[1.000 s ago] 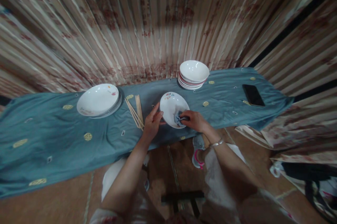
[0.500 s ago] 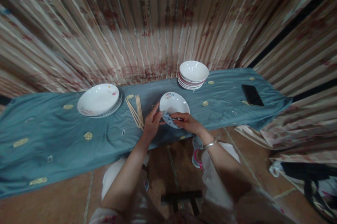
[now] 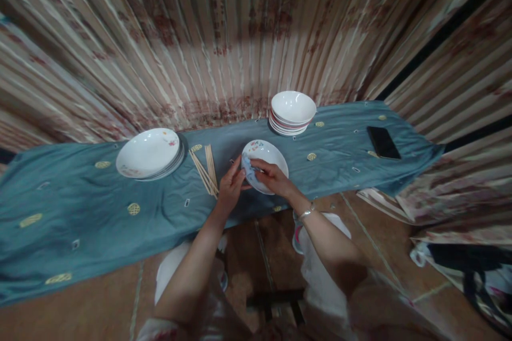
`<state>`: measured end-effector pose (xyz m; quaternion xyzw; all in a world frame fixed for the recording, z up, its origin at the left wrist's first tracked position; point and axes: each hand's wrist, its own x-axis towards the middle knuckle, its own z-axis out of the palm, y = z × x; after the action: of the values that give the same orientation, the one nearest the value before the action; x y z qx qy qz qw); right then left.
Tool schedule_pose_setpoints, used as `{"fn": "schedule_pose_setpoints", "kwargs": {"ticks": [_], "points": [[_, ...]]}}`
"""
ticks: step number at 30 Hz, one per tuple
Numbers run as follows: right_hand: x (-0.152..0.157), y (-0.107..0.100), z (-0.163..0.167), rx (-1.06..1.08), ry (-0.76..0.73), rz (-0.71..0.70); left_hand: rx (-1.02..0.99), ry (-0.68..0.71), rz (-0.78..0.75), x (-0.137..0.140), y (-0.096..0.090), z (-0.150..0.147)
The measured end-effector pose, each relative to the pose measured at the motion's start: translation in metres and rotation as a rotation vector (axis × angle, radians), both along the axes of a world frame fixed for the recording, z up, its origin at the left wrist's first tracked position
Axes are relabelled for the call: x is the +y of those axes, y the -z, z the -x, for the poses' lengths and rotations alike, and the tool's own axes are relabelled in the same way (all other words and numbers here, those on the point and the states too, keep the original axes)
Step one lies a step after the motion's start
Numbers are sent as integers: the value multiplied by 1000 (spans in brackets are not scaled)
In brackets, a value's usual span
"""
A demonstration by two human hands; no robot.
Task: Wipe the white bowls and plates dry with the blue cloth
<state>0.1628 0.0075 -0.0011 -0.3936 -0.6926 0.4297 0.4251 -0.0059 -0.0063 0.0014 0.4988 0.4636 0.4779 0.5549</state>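
Note:
A white plate [image 3: 276, 158] with a small floral print tilts above the front edge of the cloth-covered table. My left hand [image 3: 231, 185] grips its left rim, thumb on top and fingers underneath. In my right hand [image 3: 276, 179] is a light blue cloth [image 3: 249, 170], pressed against the inner left side of the plate near my left thumb. Just left of my left hand lie several wooden chopsticks [image 3: 210, 165]. The underside of the plate is hidden.
A stack of large floral plates [image 3: 148, 153] stands on the left of the teal tablecloth [image 3: 100, 229]. Several nested white bowls [image 3: 293, 109] sit at the back, right of centre. A dark phone [image 3: 384, 142] lies far right. Behind the table hangs a pleated curtain [image 3: 248, 63].
My right hand has slid the cloth left and up along the plate, from its lower front side to near the left rim. My left hand keeps its hold.

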Motion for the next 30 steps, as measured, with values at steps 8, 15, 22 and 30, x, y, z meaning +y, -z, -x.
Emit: {"fn": "schedule_pose_setpoints", "kwargs": {"ticks": [8, 15, 22, 30], "points": [[16, 7, 3, -88, 102, -72, -14, -3, 14, -2, 0, -1], [23, 9, -3, -257, 196, -190, -10, 35, 6, -5, -6, -1], [23, 12, -6, -440, 298, -301, -17, 28, 5, -5, -3, -1], [19, -5, -11, -754, 340, -338, -19, 43, -19, -5, 1, 1]]}}
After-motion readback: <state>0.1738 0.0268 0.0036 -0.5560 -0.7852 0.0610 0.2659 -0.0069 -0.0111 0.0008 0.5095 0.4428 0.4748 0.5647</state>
